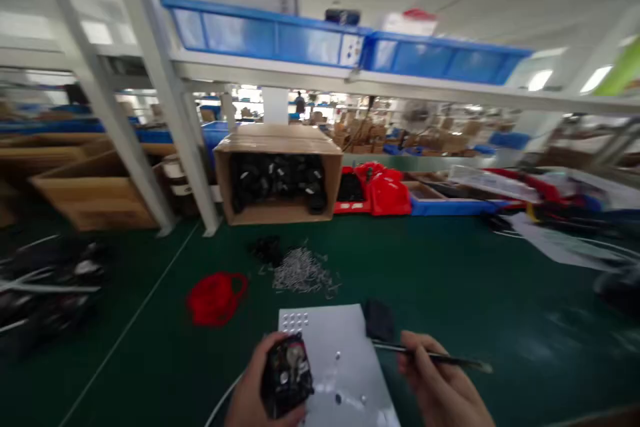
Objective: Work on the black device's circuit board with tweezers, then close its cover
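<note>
My left hand (260, 383) is wrapped round a small black device (287, 373) with its inner parts exposed, held above the left side of a pale metal plate (343, 363). Between the fingers of my right hand (440, 380) is a slim dark brush-like tool (445, 358), its pale end pointing right; blur hides its exact kind. The tool's thin other end reaches left to the plate's edge, close to a dark block (379, 320). A thin white cable (223, 400) shows beside my left hand.
Beyond the plate lie a heap of small silvery pieces (303, 271) and a red coil (214, 299). Farther back stand a cardboard box (280, 215) of black parts, red bins (390, 193) and a blue tray (435, 207). A shelf post (167, 93) rises at left.
</note>
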### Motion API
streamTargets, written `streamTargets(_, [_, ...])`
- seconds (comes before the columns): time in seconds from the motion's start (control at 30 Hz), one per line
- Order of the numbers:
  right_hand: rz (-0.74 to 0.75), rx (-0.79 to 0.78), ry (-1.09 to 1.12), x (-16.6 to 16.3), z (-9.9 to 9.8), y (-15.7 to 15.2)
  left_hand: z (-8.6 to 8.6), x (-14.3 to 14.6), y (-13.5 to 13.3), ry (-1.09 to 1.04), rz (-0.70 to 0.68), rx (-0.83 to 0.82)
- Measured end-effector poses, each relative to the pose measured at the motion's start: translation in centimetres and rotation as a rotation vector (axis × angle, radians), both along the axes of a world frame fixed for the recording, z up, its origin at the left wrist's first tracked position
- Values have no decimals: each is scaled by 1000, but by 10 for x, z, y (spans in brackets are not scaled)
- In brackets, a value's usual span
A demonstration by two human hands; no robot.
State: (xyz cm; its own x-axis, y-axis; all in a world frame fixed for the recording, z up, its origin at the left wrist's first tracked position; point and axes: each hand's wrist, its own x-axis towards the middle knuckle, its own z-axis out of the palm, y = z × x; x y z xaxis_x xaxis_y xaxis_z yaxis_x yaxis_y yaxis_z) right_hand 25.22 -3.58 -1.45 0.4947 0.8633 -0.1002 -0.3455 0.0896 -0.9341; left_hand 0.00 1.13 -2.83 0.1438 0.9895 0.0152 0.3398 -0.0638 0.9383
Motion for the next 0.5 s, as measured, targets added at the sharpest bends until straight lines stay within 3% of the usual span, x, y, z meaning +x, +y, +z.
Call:
streamTargets(0.1, [194,-74,62,-40,14,10,-7,-4,3,-20,-62,11])
streamTargets(0.2, [331,-33,-171,-74,17,16,-5,-5,2,-58,-100,15])
streamTargets(0.33, [359,9,-355,-94,16,19,-6,-5,2,-69,-139,56])
streamTargets(0.5, [307,0,-259,-100,21,15,-7,-7,4,-43,-161,78])
